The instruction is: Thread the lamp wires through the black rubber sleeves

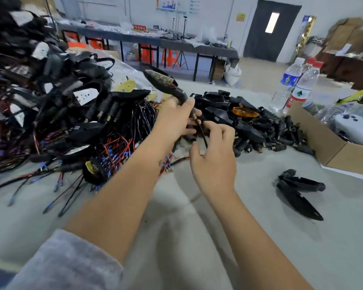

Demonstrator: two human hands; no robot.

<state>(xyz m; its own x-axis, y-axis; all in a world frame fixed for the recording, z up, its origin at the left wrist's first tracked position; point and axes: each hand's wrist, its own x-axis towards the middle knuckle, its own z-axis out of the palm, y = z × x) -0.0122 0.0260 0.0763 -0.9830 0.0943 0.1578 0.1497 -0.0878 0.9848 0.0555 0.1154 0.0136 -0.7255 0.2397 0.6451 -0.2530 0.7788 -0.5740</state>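
Note:
My left hand grips a black lamp by its black rubber sleeve, with the lamp body pointing up and left. A brass-tipped end and the black lamp wire come out below the sleeve. My right hand pinches that wire lower down, just below my left hand. The wire's red and black tails with blue terminals lie on the table under my hands.
A big tangle of wired lamps fills the left of the table. A heap of black sleeves and lamp shells lies behind my hands. Two black shells, a cardboard box and water bottles sit to the right.

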